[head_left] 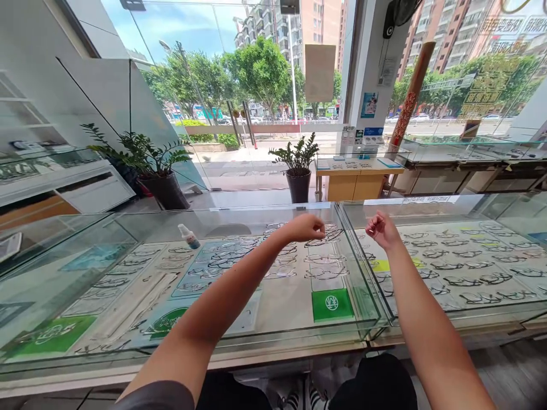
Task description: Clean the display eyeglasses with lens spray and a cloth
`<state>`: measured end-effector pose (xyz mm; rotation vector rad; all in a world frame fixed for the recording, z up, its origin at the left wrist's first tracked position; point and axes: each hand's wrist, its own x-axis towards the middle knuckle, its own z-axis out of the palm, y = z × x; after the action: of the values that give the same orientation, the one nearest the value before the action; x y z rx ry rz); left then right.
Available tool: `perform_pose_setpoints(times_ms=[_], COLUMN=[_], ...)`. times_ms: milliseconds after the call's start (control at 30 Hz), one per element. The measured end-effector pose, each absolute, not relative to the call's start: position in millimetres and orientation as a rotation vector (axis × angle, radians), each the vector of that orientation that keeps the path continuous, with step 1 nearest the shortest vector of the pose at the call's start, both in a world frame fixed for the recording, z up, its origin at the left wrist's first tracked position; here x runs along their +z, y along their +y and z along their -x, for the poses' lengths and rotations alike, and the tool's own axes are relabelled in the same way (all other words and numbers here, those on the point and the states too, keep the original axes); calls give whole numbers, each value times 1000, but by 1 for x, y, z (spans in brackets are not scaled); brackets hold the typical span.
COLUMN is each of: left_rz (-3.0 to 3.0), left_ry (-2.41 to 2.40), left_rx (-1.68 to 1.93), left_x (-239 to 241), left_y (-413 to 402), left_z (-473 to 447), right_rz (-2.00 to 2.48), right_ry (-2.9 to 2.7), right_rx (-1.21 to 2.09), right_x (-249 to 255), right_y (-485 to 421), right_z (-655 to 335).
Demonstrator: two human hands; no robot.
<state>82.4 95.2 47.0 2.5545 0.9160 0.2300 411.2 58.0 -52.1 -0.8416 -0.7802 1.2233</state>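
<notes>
My left hand [306,229] is above the glass display counter [252,213], its fingers curled into a loose fist. Nothing shows in it. To its right, past the seam between two glass cases, my right hand [382,230] is raised with the fingers folded in, and no object is visible there either. The hands are apart from each other. Beneath the glass near my left hand lie rows of eyeglasses [327,258], and more eyeglasses [455,253] fill the case by my right hand. Whether either hand touches the glass I cannot tell.
A small spray bottle [188,236] stands on the left side of the counter. Inside the case lies a green card [332,304] with a white logo. Beyond the counter are a potted plant [298,182], another potted plant [164,188] and a wooden display table [356,185].
</notes>
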Motion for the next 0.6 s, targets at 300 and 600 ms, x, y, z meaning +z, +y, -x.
perform_pose_setpoints(times_ms=[300,600], left_rz=[-1516,-1350], left_ry=[773,812], left_rx=[1161,1342], left_x=[17,-14], left_y=[75,65], left_z=[35,47], right_rz=[971,1035], right_ry=[-1076,-1743], right_rx=[1112,650], right_x=[-23,8], right_y=[47,45], right_z=[-357,-161])
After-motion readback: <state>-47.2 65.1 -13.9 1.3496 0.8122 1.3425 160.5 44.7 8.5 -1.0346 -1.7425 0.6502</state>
